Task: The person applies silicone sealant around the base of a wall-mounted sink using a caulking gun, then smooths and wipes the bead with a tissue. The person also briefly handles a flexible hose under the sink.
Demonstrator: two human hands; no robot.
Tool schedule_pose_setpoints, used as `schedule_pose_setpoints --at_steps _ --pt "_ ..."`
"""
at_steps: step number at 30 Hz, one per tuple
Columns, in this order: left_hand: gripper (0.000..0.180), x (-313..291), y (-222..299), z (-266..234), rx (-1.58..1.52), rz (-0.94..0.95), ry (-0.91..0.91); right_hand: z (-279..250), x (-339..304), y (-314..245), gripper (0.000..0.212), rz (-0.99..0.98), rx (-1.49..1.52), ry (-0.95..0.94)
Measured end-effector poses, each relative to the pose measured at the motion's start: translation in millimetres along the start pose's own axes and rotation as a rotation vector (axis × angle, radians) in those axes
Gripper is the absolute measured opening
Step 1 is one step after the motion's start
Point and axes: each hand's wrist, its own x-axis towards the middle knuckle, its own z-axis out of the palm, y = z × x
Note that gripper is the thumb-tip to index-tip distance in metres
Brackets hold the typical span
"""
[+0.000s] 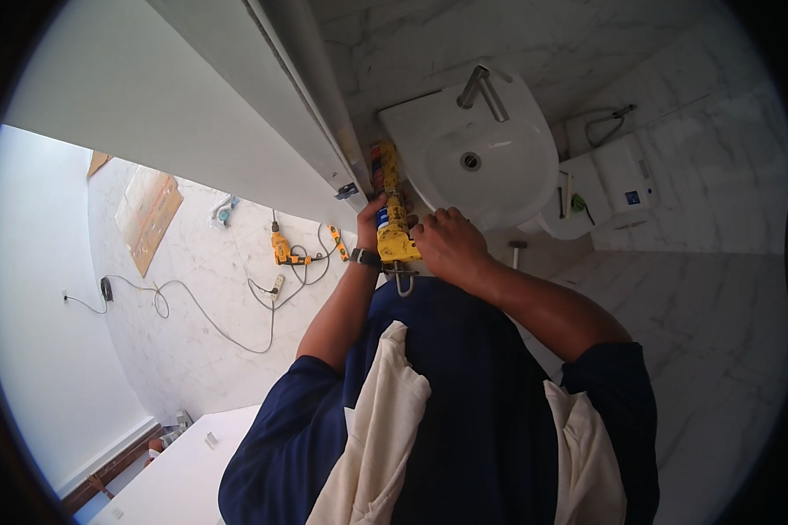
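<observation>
A yellow caulking gun [394,238] points away from me, between the door edge and the sink. Its bent metal rod end [404,284] sticks out towards my body. My left hand [372,217] is closed round the left side of the barrel, and its fingers are partly hidden. On the right, my right hand [449,242] grips the gun near its rear; the handle is mostly hidden by my fingers. The front of the gun lies close to the edge of the white door [276,122], beside the metal latch [348,190].
A white sink [512,162] with a metal faucet [481,92] is just ahead. To its right, small tools lie on a toilet [587,188]. A hammer [517,254] is below the sink. Beyond the door are a yellow drill [282,249], a power strip [277,288], trailing cables and cardboard [153,214].
</observation>
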Motion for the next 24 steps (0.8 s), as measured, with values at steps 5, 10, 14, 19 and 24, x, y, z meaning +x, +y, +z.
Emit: schedule_pose_setpoints --at_steps 5,10,14,19,24 --pt "0.054 0.4 -1.6 1.3 -0.114 0.000 -0.109 1.0 -0.3 -0.1 0.014 -0.007 -0.032 0.032" --pt "0.054 0.4 -2.4 1.9 -0.141 0.013 -0.126 1.1 0.1 -0.4 0.015 -0.013 -0.030 0.022" --pt "0.054 -0.3 -0.5 1.3 -0.108 -0.004 -0.125 0.6 0.5 -1.3 0.015 -0.017 -0.056 0.032" --pt "0.055 0.1 -0.7 1.4 -0.065 -0.005 -0.081 -0.1 0.6 -1.9 0.015 -0.019 -0.066 0.033" --pt "0.055 0.0 -1.5 3.6 -0.080 -0.012 -0.082 -1.2 -0.6 -3.0 0.015 -0.018 -0.060 0.050"
